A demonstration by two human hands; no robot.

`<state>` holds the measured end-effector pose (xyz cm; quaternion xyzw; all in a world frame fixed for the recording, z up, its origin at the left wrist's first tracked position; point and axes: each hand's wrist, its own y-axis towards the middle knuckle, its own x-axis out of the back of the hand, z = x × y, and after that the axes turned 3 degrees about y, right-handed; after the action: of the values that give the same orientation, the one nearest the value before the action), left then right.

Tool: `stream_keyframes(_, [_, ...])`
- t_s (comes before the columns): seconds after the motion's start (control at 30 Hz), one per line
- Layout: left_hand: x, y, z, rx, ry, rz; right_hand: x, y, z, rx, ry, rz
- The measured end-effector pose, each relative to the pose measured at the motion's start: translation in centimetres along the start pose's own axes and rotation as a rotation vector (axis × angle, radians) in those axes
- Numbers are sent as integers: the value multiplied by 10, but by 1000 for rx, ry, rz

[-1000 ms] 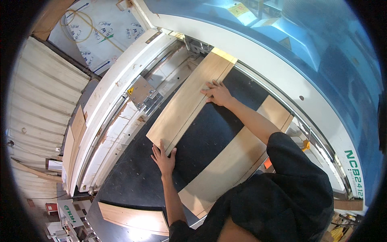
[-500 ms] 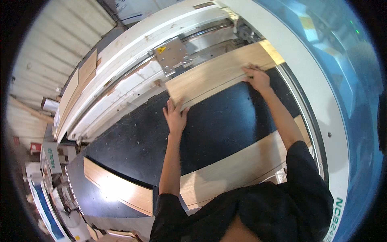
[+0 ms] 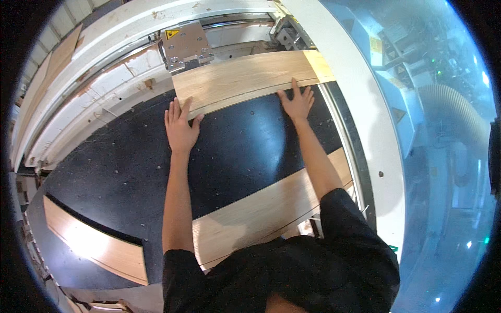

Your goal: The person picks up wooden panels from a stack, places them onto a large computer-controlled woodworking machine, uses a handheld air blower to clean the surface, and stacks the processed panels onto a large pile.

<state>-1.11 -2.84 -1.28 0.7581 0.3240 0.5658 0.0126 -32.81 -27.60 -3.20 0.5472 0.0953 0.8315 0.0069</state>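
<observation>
A long light-wood board (image 3: 240, 75) lies across the far side of the black table, against the machine. Beside its left end is my left hand (image 3: 181, 129), fingers spread, the fingertips touching the corner. My right hand (image 3: 298, 103) rests at the near edge toward the right end, fingers apart, with a fingertip on the wood. Neither hand is wrapped round the board. Closer to my body, a second wood board (image 3: 250, 214) lies on the table, partly covered by my right arm and shirt.
A shorter wood board (image 3: 99, 242) lies at the left of the black table (image 3: 120, 177). Behind the far board stands a metal plate (image 3: 188, 46) with a yellow warning label on a rail. A white machine frame (image 3: 360, 130) with a blue transparent cover (image 3: 443, 198) rises at the right.
My view has swung to the right, so the scene sits further left. My right hand has slid off the board's top to its near edge, with fingers more spread. The left stays at the corner.
</observation>
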Motion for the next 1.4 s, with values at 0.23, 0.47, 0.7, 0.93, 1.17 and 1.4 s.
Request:
stream_keyframes(0.23, [-5,-3,5,-3,-98,-19,7,-3,6,33,53,5])
stream_keyframes(0.47, [-10,-9,5,140,151,-56,1,0,1,90,18,-57])
stream_keyframes(0.7, [-11,-8,6,158,144,-9,0,4,-4,105,7,-59])
stream_keyframes(0.93, [-8,-7,4,171,85,-27,1,5,-4,106,-12,-57])
stream_keyframes(1.17, [-7,-6,4,184,139,29,0,5,-5,75,2,-40])
stream_keyframes(1.4, [-5,-6,3,175,55,-33,-1,5,-6,97,-13,-73])
